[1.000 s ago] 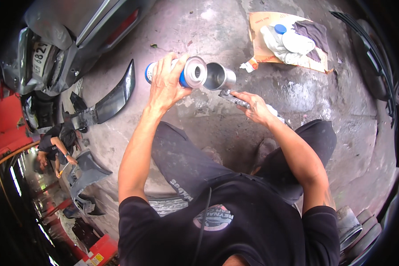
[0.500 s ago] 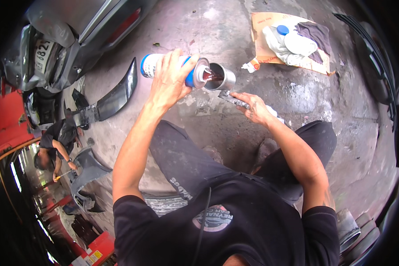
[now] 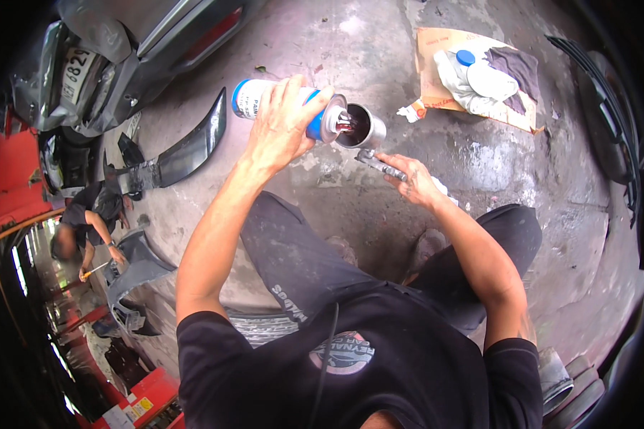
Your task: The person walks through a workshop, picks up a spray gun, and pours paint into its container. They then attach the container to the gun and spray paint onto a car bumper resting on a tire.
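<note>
- One co-worker [image 3: 96, 209] at far left, beside a grey panel [image 3: 142, 263]; well apart, so little risk of a knock from there.
- Black curved trim piece [image 3: 192, 155] on floor, left of the can; could catch drips only from a careless swing back.
- Left hand [image 3: 285, 125] wrapped firmly around white-and-blue can [image 3: 249, 98], fingers and thumb on its sides, can tipped right. Could slip with a wet grip, or gush from a steeper tilt.
- Dark reddish liquid [image 3: 345, 123] at can mouth, running toward cup: could splash over the rim from too fast a flow, or miss from drifting apart.
- Metal cup [image 3: 377, 130] just right of can mouth; could overfill, fill level hard to read here.
- Right hand [image 3: 413, 180] curled around grey metal tool [image 3: 381, 163] just below cup; fixed together or just touching, cannot tell. Could tip cup through a wrist roll.
- Shoes [image 3: 428, 247] nearer the body; could get splattered by a wide spill.
- Cardboard [image 3: 428, 53] at upper right, with dark cloth [image 3: 515, 64] and blue cap [image 3: 466, 57] on top, well apart from both hands: slow wiping or recapping.
</note>
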Demonstrator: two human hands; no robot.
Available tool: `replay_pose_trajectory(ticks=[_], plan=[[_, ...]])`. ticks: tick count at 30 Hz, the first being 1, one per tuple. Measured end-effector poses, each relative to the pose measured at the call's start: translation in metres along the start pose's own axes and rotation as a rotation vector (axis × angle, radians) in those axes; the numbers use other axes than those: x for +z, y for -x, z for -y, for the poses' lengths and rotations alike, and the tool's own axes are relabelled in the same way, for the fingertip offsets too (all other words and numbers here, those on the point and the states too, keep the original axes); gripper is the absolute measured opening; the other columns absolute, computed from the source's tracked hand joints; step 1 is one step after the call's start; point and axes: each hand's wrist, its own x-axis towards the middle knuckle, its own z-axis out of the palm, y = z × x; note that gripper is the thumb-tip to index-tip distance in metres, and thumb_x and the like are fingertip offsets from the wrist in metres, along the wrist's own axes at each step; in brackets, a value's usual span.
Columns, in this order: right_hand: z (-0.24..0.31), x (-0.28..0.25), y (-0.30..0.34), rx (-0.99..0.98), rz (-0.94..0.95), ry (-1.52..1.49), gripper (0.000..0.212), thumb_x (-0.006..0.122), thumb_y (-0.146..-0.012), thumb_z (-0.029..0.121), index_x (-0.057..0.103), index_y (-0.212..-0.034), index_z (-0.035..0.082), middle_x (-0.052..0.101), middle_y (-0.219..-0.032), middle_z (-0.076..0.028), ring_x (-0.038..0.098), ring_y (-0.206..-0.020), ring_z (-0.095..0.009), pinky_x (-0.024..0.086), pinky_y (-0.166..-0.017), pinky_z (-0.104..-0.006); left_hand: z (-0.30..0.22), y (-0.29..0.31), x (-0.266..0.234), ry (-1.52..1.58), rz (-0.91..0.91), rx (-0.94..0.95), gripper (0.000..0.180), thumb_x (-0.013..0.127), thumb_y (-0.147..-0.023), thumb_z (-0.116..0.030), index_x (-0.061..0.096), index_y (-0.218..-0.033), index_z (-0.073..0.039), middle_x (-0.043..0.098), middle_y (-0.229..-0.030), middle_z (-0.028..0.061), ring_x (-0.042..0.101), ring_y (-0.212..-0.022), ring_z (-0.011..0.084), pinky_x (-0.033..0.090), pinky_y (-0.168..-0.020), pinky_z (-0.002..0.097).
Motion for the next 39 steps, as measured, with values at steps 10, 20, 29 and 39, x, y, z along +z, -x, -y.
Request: replay_pose_trajectory(ticks=[10, 20, 29, 39], plan=[[0.010, -0.002, -0.002, 0.032, 0.032, -0.025, 0.055, 0.068, -0.085, -0.003, 0.063, -0.138, 0.013, 0.069, -0.127, -0.018, 0.065, -0.116, -0.041, 0.055, -0.096, -0.0470, 0.000, 0.000, -0.004, -0.018, 0.008, 0.012, 0.096, 0.087, -0.056, -0.006, 0.054, -0.146, -0.020, 0.052, -0.138, 0.0209, 0.050, -0.131, 0.0409, 0.041, -0.107, 0.0523], [0.009, -0.001, -0.003, 0.045, 0.043, -0.043, 0.061, 0.064, -0.081, -0.009, 0.063, -0.139, 0.011, 0.069, -0.128, -0.019, 0.065, -0.117, -0.042, 0.055, -0.098, -0.0471, 0.002, -0.002, -0.002, -0.015, 0.018, 0.013, 0.096, 0.087, -0.057, -0.005, 0.054, -0.146, -0.021, 0.050, -0.140, 0.0214, 0.050, -0.131, 0.0410, 0.041, -0.108, 0.0524], [0.006, 0.000, -0.003, 0.060, 0.054, -0.099, 0.076, 0.053, -0.069, -0.015, 0.062, -0.140, 0.012, 0.067, -0.127, -0.019, 0.064, -0.116, -0.042, 0.056, -0.100, -0.0470, 0.006, -0.003, 0.003, -0.001, 0.040, -0.006, 0.100, 0.087, -0.056, -0.005, 0.053, -0.148, -0.025, 0.049, -0.144, 0.0236, 0.049, -0.132, 0.0429, 0.042, -0.108, 0.0536], [0.002, -0.001, -0.004, 0.051, 0.061, -0.062, 0.081, 0.051, -0.066, -0.014, 0.061, -0.141, 0.013, 0.067, -0.126, -0.019, 0.064, -0.117, -0.041, 0.057, -0.100, -0.0442, 0.006, -0.008, 0.003, -0.007, 0.044, 0.009, 0.098, 0.087, -0.057, -0.004, 0.054, -0.147, -0.024, 0.049, -0.143, 0.0248, 0.050, -0.130, 0.0430, 0.042, -0.108, 0.0528]])
